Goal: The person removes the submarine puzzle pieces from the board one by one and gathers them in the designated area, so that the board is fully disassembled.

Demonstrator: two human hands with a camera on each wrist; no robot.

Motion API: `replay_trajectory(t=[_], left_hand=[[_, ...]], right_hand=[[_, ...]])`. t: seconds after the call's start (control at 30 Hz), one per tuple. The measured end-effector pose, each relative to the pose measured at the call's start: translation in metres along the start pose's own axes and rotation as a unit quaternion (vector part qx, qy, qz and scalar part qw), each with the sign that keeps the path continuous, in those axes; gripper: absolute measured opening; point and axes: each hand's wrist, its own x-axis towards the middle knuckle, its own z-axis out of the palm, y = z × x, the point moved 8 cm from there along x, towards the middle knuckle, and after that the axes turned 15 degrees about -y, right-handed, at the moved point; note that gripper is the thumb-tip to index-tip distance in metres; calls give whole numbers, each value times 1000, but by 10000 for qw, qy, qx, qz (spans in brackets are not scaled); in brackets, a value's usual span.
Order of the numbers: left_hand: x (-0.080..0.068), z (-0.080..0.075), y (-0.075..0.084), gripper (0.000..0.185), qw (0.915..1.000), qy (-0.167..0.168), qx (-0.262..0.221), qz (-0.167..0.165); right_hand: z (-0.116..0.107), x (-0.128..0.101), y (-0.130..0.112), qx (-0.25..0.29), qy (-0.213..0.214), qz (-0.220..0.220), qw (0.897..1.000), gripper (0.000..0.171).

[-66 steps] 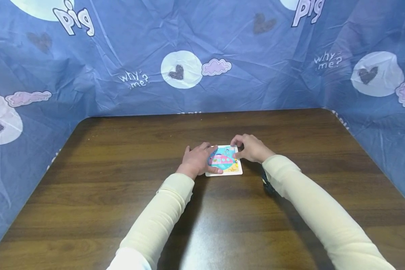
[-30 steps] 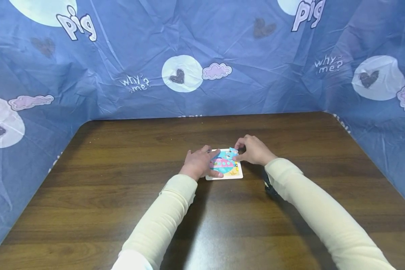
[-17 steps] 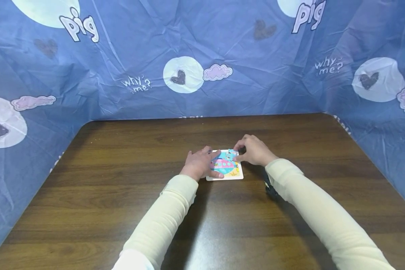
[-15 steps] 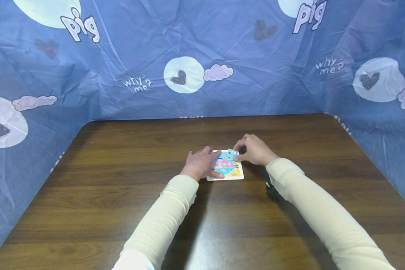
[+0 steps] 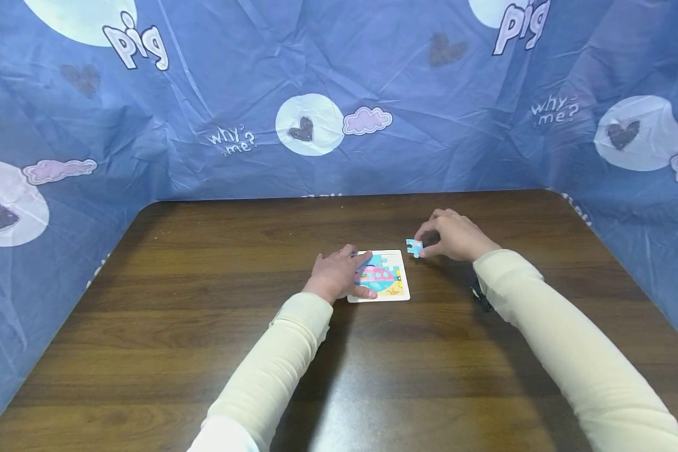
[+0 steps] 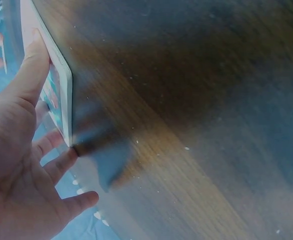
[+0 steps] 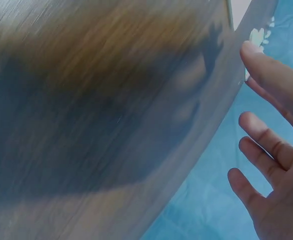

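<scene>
Turquoise, pink and yellow colour the small square jigsaw puzzle board, which has a white border and lies flat near the middle of the dark wood-grain counter; its picture shows a pink rounded shape on a blue-green ground with a yellow patch at the near right corner, too small to read further. The left hand rests on the board's left edge, its fingers loosely spread over the picture and the thumb along the near side; the left wrist view shows the thumb against the white rim of the board and the other fingers fanned out. Just off the board's far right corner, the right hand pinches a single light blue puzzle piece between thumb and fingertips, the piece clear of the board and just above the counter. In the right wrist view the fingers appear loosely extended, and the piece itself cannot be made out there. Both arms wear cream long sleeves. Behind the board, along the counter's far and side edges, hangs a wrinkled blue cloth backdrop printed with white circles, dark hearts, pink clouds and the words "pig" and "why me?".
</scene>
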Motion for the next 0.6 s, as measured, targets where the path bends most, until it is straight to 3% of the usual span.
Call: replay_trajectory(t=[0.6], left_hand=[[-1, -2, 1, 92, 10000, 31, -86, 13]], right_hand=[[13, -5, 23, -234, -196, 359, 9989, 32]])
